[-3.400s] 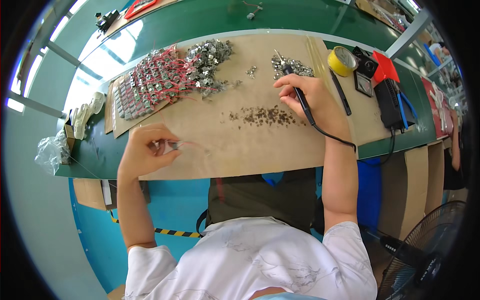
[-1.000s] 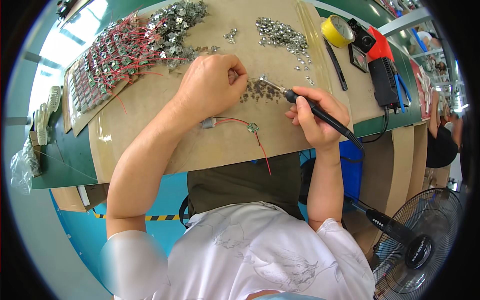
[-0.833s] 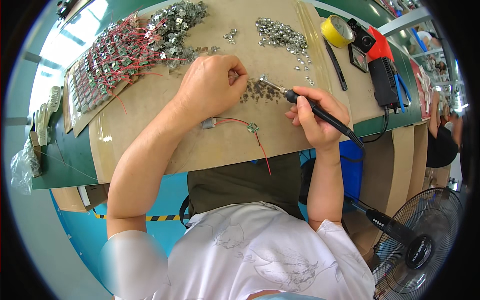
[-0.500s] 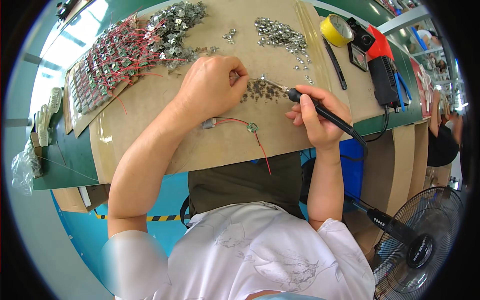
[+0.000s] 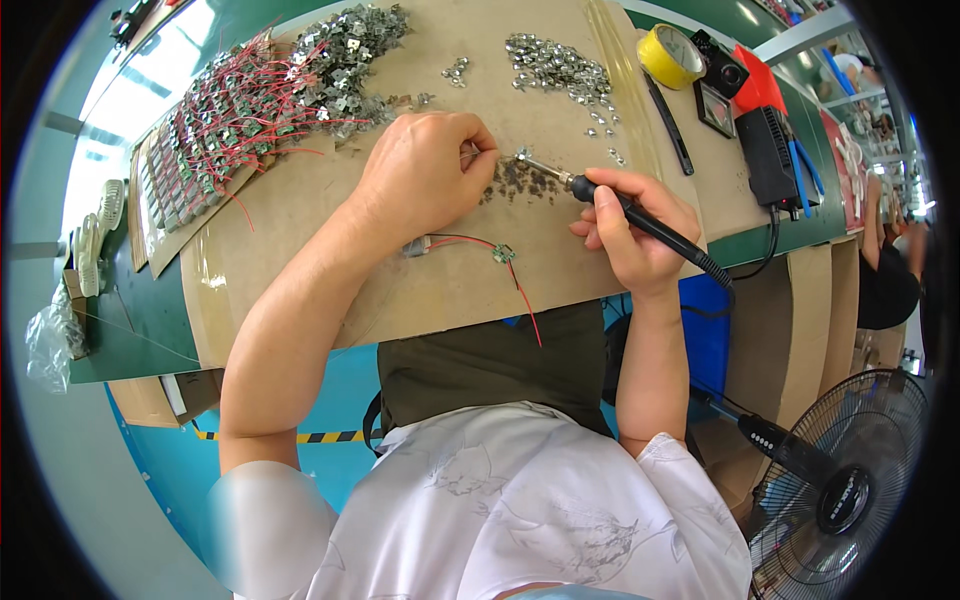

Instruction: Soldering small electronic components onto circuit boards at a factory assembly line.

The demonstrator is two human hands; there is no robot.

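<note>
A soldering iron (image 5: 640, 218) with a black handle lies in my right hand (image 5: 645, 225), whose fingers are closed round the grip. Its metal tip meets a small shiny metal piece (image 5: 523, 153) in front of my left hand (image 5: 428, 165). The left fingers are pinched on a thin silvery wire (image 5: 468, 155), mostly hidden by the hand. Below the tip, dark brown crumbs (image 5: 522, 182) are scattered on the board. Nearer me lies a small green circuit board (image 5: 502, 254) with red and black wires, leading to a grey component (image 5: 415, 247) partly under my left forearm.
Brown sheeting (image 5: 420, 300) covers the green table. At the far left are piled wired boards (image 5: 225, 120) and metal tabs (image 5: 355, 50). Small silvery parts (image 5: 560, 65) lie further back. Yellow tape (image 5: 671, 56), a black pen-like tool (image 5: 669, 125) and a black box (image 5: 765, 155) stand right; a fan (image 5: 840, 490) is below.
The iron's tip has shifted very slightly to the left along with my right hand. My left hand keeps its pinch in nearly the same place.
</note>
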